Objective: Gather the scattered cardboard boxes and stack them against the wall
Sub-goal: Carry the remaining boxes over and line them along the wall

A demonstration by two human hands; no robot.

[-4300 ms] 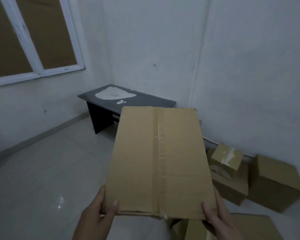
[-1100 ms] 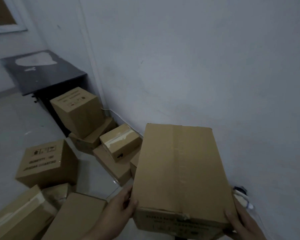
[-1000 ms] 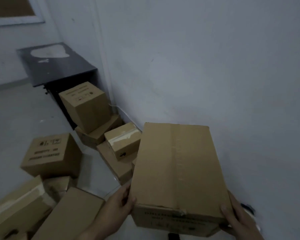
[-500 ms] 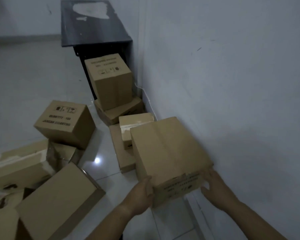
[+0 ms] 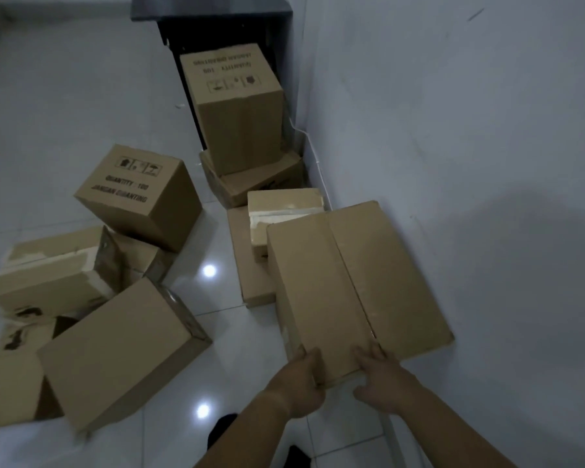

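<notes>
Cardboard box (image 5: 352, 282) (beside wall (image 5: 487, 146)) sits with left hand (image 5: 301, 383) and right hand (image 5: 384, 380) gripping its near edge.

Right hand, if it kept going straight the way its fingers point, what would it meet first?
The large box: the right hand grips its near edge, fingers pointing along its top. Pushed on, it would likely slide over that top toward the small taped box; depth there is unclear.
</notes>
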